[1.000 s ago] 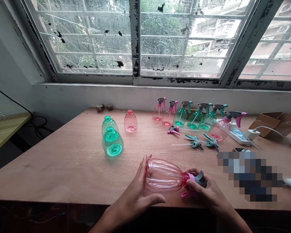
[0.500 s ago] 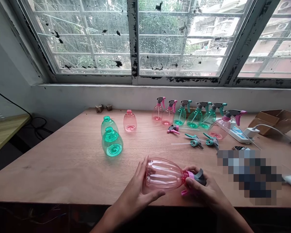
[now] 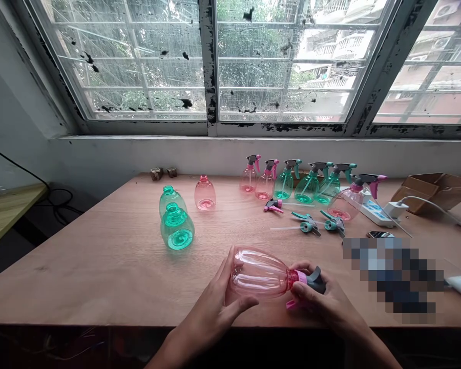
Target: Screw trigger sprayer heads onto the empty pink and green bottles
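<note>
A clear pink spray bottle (image 3: 261, 271) lies sideways in the air above the table's front edge, its base to the left. My left hand (image 3: 217, 297) cups that base, fingers behind it and thumb stretched along the near side. At the neck, my right hand (image 3: 322, 294) grips the pink collar of the grey-and-pink trigger sprayer (image 3: 315, 280). The sprayer sits against the bottle's mouth; how tightly it is screwed on cannot be seen. The pink trigger pokes out below my right fingers.
Two green bottles (image 3: 177, 230) and a pink bottle (image 3: 205, 193) stand without sprayers at the left. Several bottles with sprayers (image 3: 308, 185) line the back. Loose green sprayers (image 3: 309, 224) and a pink one (image 3: 273, 205) lie nearer. A power strip (image 3: 378, 212) and cardboard box (image 3: 434, 192) sit right.
Both hands keep their hold on the bottle and sprayer, with hardly any movement. The whole view has shifted very slightly.
</note>
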`<state>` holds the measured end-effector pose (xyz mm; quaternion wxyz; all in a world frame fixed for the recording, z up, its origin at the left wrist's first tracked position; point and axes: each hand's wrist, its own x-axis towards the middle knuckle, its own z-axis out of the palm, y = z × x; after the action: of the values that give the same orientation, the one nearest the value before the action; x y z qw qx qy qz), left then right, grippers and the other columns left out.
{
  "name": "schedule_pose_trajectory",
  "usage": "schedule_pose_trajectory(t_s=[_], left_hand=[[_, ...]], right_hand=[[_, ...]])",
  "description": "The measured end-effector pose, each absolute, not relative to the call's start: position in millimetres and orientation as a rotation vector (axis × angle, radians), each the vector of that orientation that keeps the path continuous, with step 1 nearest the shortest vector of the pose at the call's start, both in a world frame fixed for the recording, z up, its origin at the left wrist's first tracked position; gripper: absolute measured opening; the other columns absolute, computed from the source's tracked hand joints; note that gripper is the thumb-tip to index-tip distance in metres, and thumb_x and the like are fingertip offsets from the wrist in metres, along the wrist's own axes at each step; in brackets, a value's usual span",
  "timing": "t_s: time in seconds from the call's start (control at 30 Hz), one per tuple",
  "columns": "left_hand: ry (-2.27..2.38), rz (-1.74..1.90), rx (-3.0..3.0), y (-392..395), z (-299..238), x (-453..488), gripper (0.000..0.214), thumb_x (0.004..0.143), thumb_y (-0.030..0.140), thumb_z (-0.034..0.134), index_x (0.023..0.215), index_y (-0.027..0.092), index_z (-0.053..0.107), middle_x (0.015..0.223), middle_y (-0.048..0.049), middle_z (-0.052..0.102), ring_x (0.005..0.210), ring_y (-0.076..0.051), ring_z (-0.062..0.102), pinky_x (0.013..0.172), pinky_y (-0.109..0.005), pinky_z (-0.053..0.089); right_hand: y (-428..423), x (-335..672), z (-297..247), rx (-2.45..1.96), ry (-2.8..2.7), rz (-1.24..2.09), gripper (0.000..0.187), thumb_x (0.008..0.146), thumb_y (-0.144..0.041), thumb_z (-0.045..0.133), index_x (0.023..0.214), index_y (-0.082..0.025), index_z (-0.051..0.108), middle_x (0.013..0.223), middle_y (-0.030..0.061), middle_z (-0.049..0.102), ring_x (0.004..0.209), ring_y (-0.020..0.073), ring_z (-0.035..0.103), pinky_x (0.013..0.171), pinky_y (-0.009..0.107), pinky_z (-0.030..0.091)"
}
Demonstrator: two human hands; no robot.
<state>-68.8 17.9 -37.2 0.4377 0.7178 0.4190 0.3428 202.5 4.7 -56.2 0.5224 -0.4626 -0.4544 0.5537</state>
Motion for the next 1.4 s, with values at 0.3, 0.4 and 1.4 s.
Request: schedule_pose_trajectory(t_s=[0.3,0.4,1.4], left_hand=[[0.999,0.807,1.721,17.7,-41.0,-68.5,0.119,0.086,0.044,0.082,0.168,0.023,-0.002,0.15,-0.0169,0.054,0.142,-0.033,0.049,0.122,-0.048,0.034],[1.005,0.819,1.686,18.1,-40.6,-69.6,0.109,0.089,0.045,0.078,0.168,0.02,0.008,0.155,-0.0181,0.05,0.145,-0.034,0.046,0.124,-0.05,0.031],[0.929,0.919,1.842,19.2,-50.7,-70.9,0.107,0.092,0.028,0.079,0.165,0.044,0.002,0.175,-0.0053,0.018,0.16,-0.031,0.022,0.13,-0.054,0.018]], right_hand=[[5.4,202.4,-57.6,-1.089,-1.135,1.323,0.045,0.073,-0.051,0.091,0.097,-0.018,0.072,0.072,-0.0016,0.063,0.061,0.0146,0.056,0.057,0.029,0.059],[4.7,202.7,-57.0,-1.095,-1.167,1.318,0.044,0.073,-0.052,0.091,0.095,-0.018,0.073,0.072,-0.0021,0.063,0.059,0.014,0.055,0.055,0.026,0.055],[3.8,202.2,-57.5,-1.094,-1.026,1.458,0.048,0.074,-0.05,0.091,0.1,-0.018,0.068,0.064,-0.0053,0.06,0.052,0.0114,0.052,0.057,0.031,0.06]])
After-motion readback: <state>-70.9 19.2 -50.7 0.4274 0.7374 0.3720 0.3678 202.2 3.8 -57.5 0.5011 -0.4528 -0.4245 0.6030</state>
